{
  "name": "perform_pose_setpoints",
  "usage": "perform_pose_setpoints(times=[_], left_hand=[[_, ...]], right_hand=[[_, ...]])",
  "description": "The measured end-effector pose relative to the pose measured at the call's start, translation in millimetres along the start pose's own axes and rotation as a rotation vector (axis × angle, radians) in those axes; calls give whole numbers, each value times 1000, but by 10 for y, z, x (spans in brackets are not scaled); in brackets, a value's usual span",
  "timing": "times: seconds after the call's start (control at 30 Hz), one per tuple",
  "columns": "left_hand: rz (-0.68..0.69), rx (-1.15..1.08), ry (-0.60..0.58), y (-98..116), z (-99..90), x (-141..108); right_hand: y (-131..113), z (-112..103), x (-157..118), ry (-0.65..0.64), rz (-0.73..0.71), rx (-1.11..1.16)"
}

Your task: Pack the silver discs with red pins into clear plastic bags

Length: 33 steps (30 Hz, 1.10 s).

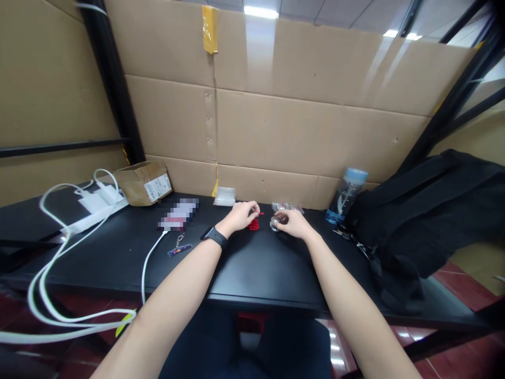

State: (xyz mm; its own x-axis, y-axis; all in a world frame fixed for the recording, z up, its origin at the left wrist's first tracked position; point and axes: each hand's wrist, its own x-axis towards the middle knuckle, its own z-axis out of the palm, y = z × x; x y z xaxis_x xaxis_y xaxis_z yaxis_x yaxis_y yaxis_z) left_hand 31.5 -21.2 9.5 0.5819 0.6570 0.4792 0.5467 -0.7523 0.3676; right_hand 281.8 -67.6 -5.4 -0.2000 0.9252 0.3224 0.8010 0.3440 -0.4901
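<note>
My left hand (243, 216), with a dark watch on its wrist, has thumb and fingers pinched together at a bit of red cord. Beneath its fingertips a small folded bundle of red cord (253, 226) rests on the black table. To the right, my right hand (294, 223) has its fingers closed on a small round silvery object (273, 225), partly hidden by the thumb and fingers. Its exact kind is too small to make out. Just behind that hand are small clear plastic packets (295, 209) with red bits showing.
Left stand a clear plastic box (225, 196), an open cardboard box (147, 184), a blurred phone-like slab (178, 213) on a white cable (147, 263), a keychain (179, 250) and a power strip (94, 216). Right are a bottle (347, 195) and a black backpack (430, 210). Cardboard (315, 131) walls the back.
</note>
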Motion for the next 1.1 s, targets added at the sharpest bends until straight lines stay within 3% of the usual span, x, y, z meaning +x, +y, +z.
perform_pose_setpoints(times=[0.3,0.5,0.8,1.1], left_hand=[[-32,25,71,-13,30,43],[-40,-72,131,114,5,49],[-22,-236,241,258,101,48],[23,-261,259,262,131,25]], right_hand=[[-168,-70,30,129,-60,332],[-290,-20,22,200,-144,490],[-489,32,-39,251,-225,562],[-477,64,-36,260,-223,605]])
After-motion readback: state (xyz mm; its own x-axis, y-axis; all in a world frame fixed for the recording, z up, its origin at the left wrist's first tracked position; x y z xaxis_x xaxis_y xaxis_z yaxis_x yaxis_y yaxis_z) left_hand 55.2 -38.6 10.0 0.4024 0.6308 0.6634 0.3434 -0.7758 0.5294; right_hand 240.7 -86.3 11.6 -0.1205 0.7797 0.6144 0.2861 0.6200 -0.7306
